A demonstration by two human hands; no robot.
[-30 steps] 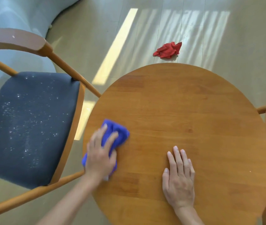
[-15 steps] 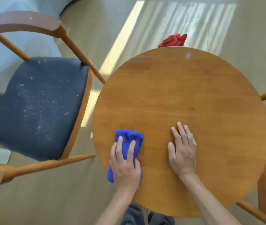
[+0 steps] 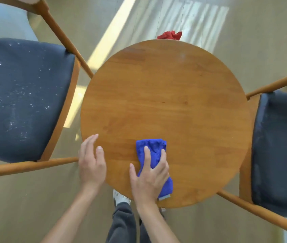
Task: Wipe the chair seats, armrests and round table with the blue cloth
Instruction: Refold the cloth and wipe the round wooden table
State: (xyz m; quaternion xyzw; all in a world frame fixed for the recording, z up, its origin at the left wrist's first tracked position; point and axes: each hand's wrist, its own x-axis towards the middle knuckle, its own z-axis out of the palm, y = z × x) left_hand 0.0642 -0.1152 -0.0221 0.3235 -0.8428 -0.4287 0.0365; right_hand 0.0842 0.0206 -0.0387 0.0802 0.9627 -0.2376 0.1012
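My right hand (image 3: 150, 174) presses the blue cloth (image 3: 154, 155) flat on the round bench (image 3: 165, 102), fingers spread over it; my left hand (image 3: 91, 162) rests released at the bench edge beside it.

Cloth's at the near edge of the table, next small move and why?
Probably sweep the blue cloth away from the body across the round table. The right hand presses it near the closest rim, the left hand rests at the edge, and bare wood lies ahead.
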